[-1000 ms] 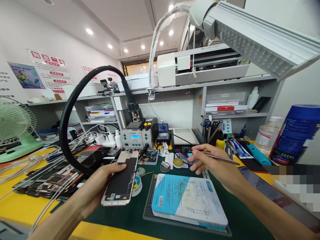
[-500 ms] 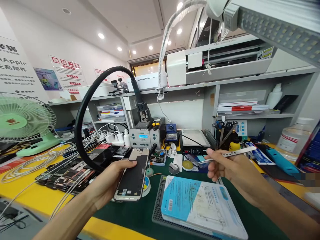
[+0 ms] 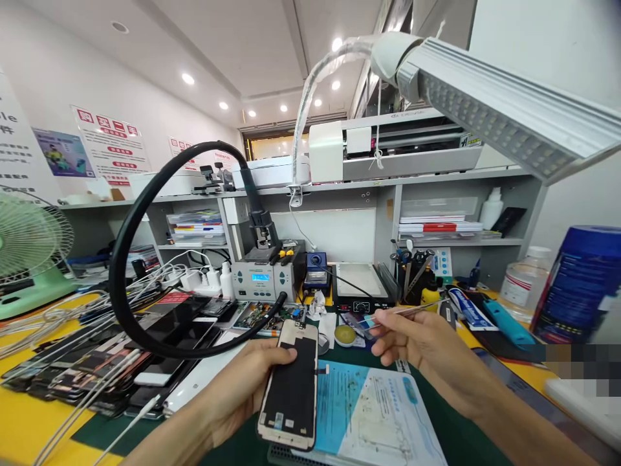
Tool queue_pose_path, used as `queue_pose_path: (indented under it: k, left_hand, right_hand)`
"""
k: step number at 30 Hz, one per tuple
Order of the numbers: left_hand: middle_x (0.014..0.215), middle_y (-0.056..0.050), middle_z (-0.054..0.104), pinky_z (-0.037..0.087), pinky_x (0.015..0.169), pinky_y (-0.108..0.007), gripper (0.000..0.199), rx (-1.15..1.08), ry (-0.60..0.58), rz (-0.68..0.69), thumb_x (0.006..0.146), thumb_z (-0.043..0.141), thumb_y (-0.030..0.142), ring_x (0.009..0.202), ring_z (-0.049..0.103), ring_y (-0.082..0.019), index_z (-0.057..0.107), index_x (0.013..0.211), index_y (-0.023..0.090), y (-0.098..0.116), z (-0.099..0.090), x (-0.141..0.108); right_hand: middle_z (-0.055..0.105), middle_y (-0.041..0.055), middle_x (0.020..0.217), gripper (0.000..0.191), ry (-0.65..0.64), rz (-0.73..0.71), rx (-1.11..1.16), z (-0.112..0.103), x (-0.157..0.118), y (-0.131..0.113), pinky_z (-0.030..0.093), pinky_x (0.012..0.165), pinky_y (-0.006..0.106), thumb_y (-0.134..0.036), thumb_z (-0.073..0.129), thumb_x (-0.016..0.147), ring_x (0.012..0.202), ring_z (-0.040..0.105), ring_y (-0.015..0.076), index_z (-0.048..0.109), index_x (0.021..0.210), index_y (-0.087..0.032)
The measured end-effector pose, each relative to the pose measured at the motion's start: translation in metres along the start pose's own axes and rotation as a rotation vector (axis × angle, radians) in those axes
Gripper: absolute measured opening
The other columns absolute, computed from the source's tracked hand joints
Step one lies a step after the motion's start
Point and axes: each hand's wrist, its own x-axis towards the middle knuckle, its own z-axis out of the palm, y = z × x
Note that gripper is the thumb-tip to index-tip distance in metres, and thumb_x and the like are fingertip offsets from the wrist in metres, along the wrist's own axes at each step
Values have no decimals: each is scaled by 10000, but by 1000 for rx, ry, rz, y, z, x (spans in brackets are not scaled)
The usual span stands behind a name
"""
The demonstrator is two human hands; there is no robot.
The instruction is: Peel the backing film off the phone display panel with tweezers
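Observation:
My left hand (image 3: 255,369) grips a phone screen (image 3: 292,382) by its left edge, thumb on the black back. The screen is tilted upright, and a small flex cable (image 3: 322,370) sticks out from its right side. My right hand (image 3: 414,333) pinches thin metal tweezers (image 3: 421,308), tips pointing left, apart from the screen. Under and behind the screen lies a blue and white booklet-like pack (image 3: 376,414) on a dark perforated tray (image 3: 286,455). A round tin with yellow contents (image 3: 345,334) sits just left of the tweezer tips.
A hot air station (image 3: 259,278) stands behind, its thick black hose (image 3: 116,259) looping in front of it. On the left lie stacked phone parts (image 3: 82,375) and white cables (image 3: 58,323). A heating plate (image 3: 361,285) and a tool holder (image 3: 412,275) stand at the back. Overhead hangs a lamp (image 3: 509,110).
The phone screen in my left hand has moved right and lower, over the pack's left part. My right hand has shifted slightly left with the tweezers. The camera view has turned and shifted.

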Motion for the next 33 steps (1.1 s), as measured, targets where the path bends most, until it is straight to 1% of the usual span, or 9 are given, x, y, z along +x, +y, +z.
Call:
queue_pose_path:
  k: [2,5,10,13,20,23,27,30,33]
  left_hand:
    - [958,-139,777,566,654,-250,198,23,-10,3,814,642,209,727,717,-177,731,946,92,0,6,2]
    - [953,-141,774,555,618,-235,172,56,-26,13,804,655,215,760,721,-186,733,909,103,-3,11,7]
    - [862,-123,752,536,569,-244,173,93,-42,23,803,655,264,675,682,-170,715,872,118,-13,8,15]
    - [916,-134,751,561,629,-289,211,107,-60,17,805,639,267,729,688,-191,711,943,125,-16,8,16]
    - [984,-162,749,567,590,-296,285,149,-38,1,804,651,298,755,689,-209,699,1021,119,-12,17,13]
    - [989,-152,745,569,580,-291,289,168,-24,0,803,646,292,754,685,-203,695,1038,131,-11,18,15]
    - [910,-128,735,565,557,-275,232,203,-8,11,797,621,265,679,662,-173,711,961,128,-10,19,17]
    - [874,-127,733,536,466,-257,228,231,-14,18,778,609,243,637,661,-182,717,941,126,-8,19,16]
    - [796,-109,720,496,394,-233,186,226,10,19,745,628,216,582,647,-179,696,894,128,-8,18,15]
  right_hand:
    - [729,9,731,243,-16,1,19,0,0,-1,562,633,272,-357,684,906,670,694,131,697,874,-116]
    - [729,28,748,201,-40,-1,70,1,-1,-4,559,625,265,-318,717,877,684,698,143,712,882,-118]
    - [745,68,785,185,-44,-5,133,2,-2,-5,563,623,271,-291,789,792,697,701,174,753,886,-136]
    - [743,59,745,184,-48,4,139,2,-1,-4,557,611,269,-292,806,766,675,695,171,754,867,-148]
    - [762,60,716,252,-72,-11,67,2,-4,-5,554,648,299,-328,804,761,693,700,191,730,946,-174]
    - [759,64,695,249,-43,-25,10,0,-4,-3,549,656,319,-374,792,773,678,693,197,729,903,-170]
    - [764,81,715,325,21,-55,-58,-3,-3,-1,547,700,357,-452,790,760,712,698,227,737,900,-164]
    - [748,71,686,353,64,-81,-92,-3,-3,-1,534,667,339,-481,806,727,661,674,210,752,865,-160]
    - [724,47,660,368,102,-112,-101,-2,-2,-1,514,612,306,-519,819,689,619,644,185,760,809,-177]
